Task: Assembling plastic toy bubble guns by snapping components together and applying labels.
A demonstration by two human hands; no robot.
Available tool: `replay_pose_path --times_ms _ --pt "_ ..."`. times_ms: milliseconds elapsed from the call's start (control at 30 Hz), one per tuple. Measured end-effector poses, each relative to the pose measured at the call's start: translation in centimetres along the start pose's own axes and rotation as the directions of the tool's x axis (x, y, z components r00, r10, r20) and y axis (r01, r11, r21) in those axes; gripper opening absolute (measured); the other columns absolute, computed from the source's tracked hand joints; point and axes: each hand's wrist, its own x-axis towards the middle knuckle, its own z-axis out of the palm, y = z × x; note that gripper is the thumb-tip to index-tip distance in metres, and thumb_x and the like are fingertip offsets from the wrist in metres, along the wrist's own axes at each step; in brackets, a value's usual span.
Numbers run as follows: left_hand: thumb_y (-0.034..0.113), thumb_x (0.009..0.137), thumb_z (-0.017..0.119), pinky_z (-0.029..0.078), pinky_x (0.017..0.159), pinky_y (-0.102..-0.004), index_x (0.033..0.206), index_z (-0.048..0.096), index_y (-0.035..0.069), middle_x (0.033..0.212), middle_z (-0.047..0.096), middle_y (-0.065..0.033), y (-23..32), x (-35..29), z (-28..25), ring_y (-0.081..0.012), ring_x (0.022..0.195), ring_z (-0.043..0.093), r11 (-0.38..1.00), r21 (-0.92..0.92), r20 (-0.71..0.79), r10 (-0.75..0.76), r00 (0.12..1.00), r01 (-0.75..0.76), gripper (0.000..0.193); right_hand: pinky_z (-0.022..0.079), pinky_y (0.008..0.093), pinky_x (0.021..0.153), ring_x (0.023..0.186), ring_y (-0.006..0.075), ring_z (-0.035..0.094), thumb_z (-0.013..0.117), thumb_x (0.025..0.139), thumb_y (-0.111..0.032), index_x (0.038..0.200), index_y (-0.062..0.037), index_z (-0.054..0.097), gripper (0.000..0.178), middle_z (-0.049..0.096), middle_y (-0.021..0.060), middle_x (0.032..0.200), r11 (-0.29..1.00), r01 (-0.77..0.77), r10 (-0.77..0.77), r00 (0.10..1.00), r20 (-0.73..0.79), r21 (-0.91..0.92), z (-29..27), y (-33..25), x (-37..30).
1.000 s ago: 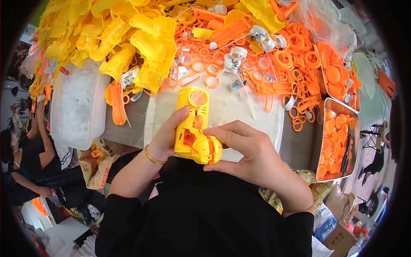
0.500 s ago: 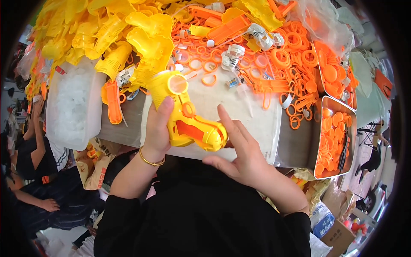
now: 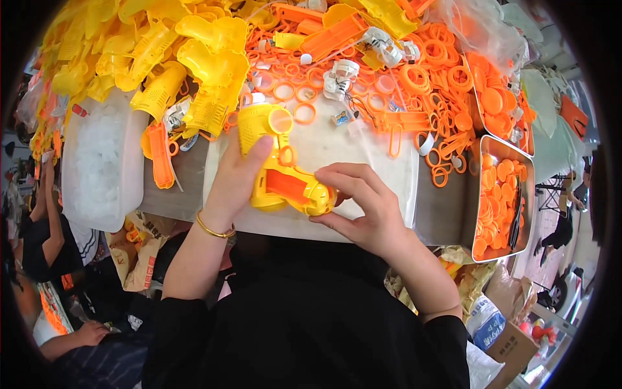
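A yellow toy gun is held over the white work mat, its grip slanting down to the right. My left hand is closed round its body, thumb on top. An orange trigger sticks out of the gun, and an orange panel fills the open side of its grip. My right hand has its thumb and fingers round the rounded end of the grip; the fingertips are partly hidden behind it.
Yellow shell halves are heaped at the far left, orange rings and parts at the far right. White motor units lie between them. A translucent tub stands left, a metal tray of orange discs right. A co-worker's arm shows at far left.
My right hand has closed in from beside the grip and now has its fingers on the grip's end. The toy gun stays in my left hand, and the whole view has shifted slightly.
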Motion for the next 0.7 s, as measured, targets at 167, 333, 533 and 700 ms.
replay_pose_path --times_ms 167,333,533,700 --pt "0.023 0.084 0.063 0.035 0.098 -0.0392 0.125 0.045 0.003 0.126 0.046 -0.0179 1.6 -0.1 2.3 -0.027 0.117 0.044 0.146 0.945 0.16 0.576 0.802 -0.293 0.049 0.055 0.0261 0.07 0.088 0.0163 0.061 0.082 0.065 -0.007 0.114 -0.0036 0.059 0.054 0.055 0.0106 0.11 0.998 -0.066 0.066 0.997 -0.038 0.005 0.1 0.3 -1.3" --pt "0.032 0.074 0.072 0.019 0.107 -0.049 0.117 0.055 0.011 0.139 0.029 -0.0219 1.4 -1.2 1.4 -0.0397 0.132 0.022 0.656 0.597 0.349 0.306 0.886 -0.462 0.051 0.056 0.0275 0.076 0.091 0.0167 0.061 0.081 0.066 -0.007 0.113 -0.0047 0.06 0.051 0.055 0.0093 0.109 0.991 -0.127 0.13 0.99 -0.051 0.046 0.3 0.0 -1.2" --pt "0.042 0.064 0.079 0.008 0.11 -0.0526 0.108 0.062 0.016 0.149 0.014 -0.0224 0.9 -1.8 1.1 -0.045 0.138 0.004 0.674 0.504 0.457 0.322 0.829 -0.54 0.054 0.055 0.0281 0.077 0.093 0.0169 0.06 0.08 0.067 -0.006 0.115 -0.0061 0.06 0.053 0.054 0.0088 0.11 0.988 -0.125 0.13 0.991 -0.042 0.089 0.5 0.4 -1.8" --pt "0.047 0.062 0.08 0.008 0.11 -0.0524 0.112 0.063 0.018 0.15 0.013 -0.0221 0.0 -1.8 0.7 -0.044 0.138 0.003 0.657 0.48 0.472 0.365 0.802 -0.582 0.06 0.055 0.0289 0.079 0.094 0.0175 0.06 0.08 0.067 -0.006 0.121 -0.0067 0.058 0.058 0.054 0.0091 0.11 0.986 -0.118 0.121 0.992 -0.026 0.114 0.6 0.6 -1.9"
